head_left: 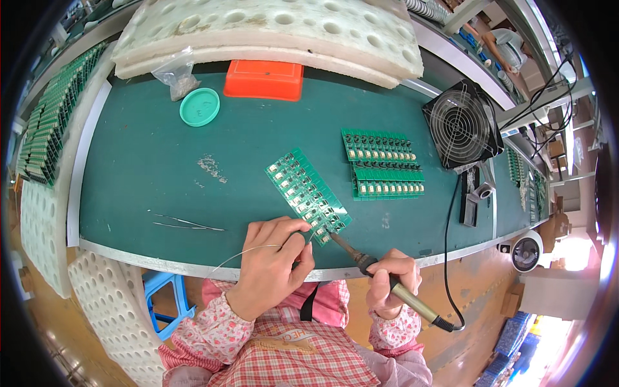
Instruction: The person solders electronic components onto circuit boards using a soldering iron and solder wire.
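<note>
A green circuit board panel (pixel 300 187) with rows of white and black parts lies slantwise on the green mat. Over its near end, my left hand (pixel 274 255) is closed, pinching a thin solder wire (pixel 235 256) that trails off to the left. My right hand (pixel 394 280) grips a soldering iron (pixel 412 300) by its handle. The iron's tip touches or hovers just over the panel's near end, close to my left fingertips; I cannot tell which. To the right lie more circuit board panels (pixel 383 164), one row behind the other.
A black fan (pixel 459 122) stands at the right, near an iron holder (pixel 474 200). Tweezers (pixel 187 224) lie at left. Farther back are a turquoise lid (pixel 200 107), a plastic bag (pixel 178 77), a red box (pixel 264 80) and white foam slabs (pixel 271 29). Stacked boards (pixel 55 122) line the far left.
</note>
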Tool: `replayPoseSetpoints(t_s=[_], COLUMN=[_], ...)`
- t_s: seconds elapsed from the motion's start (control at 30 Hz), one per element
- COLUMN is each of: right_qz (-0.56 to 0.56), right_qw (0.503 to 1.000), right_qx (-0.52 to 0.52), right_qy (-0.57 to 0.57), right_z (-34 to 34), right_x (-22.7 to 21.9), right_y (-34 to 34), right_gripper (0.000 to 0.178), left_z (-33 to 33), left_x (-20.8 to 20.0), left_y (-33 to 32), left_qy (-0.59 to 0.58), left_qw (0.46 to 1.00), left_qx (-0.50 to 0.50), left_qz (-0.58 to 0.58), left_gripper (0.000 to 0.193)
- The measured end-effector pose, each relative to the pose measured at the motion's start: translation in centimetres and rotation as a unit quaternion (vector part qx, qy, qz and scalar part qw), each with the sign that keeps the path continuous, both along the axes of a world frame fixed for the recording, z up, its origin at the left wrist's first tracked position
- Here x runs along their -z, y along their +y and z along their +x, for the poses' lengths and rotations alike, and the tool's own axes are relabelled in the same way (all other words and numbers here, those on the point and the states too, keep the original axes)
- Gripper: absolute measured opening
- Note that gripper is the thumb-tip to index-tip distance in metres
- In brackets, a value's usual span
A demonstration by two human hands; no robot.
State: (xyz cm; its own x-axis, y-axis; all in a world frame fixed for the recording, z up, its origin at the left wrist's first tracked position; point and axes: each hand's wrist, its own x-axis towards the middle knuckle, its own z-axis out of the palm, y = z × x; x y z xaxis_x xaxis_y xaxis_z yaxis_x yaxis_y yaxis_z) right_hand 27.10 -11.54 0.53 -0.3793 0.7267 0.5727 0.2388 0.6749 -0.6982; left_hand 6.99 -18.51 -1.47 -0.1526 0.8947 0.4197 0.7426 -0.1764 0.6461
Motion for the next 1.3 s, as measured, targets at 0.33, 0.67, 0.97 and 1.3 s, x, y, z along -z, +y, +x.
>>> replayPoseSetpoints(t_s=[0.33, 0.67, 0.97, 1.3], right_qz=[0.060, 0.108, 0.173, 0.087], right_qw=[0.993, 0.982, 0.957, 0.990], right_qx=[-0.054, -0.099, -0.144, -0.029], right_qy=[-0.086, -0.122, -0.182, -0.110], right_z=[-1.8, -2.4, -2.6, -0.7], right_x=[-1.2, -1.6, -1.9, -1.3], right_y=[0.8, 1.2, 0.7, -0.3], right_gripper=[0.020, 0.012, 0.016, 0.018], left_z=[-0.1, 0.2, 0.1, -0.1], left_x=[0.0, 0.1, 0.2, 0.1], left_y=[0.1, 0.3, 0.1, 0.0], left_qy=[-0.011, -0.026, -0.016, 0.002], left_qw=[1.000, 0.999, 1.000, 1.000], left_qx=[0.002, -0.010, 0.006, 0.012], left_qz=[-0.016, -0.020, -0.023, -0.018], left_gripper=[0.012, 0.018, 0.014, 0.012])
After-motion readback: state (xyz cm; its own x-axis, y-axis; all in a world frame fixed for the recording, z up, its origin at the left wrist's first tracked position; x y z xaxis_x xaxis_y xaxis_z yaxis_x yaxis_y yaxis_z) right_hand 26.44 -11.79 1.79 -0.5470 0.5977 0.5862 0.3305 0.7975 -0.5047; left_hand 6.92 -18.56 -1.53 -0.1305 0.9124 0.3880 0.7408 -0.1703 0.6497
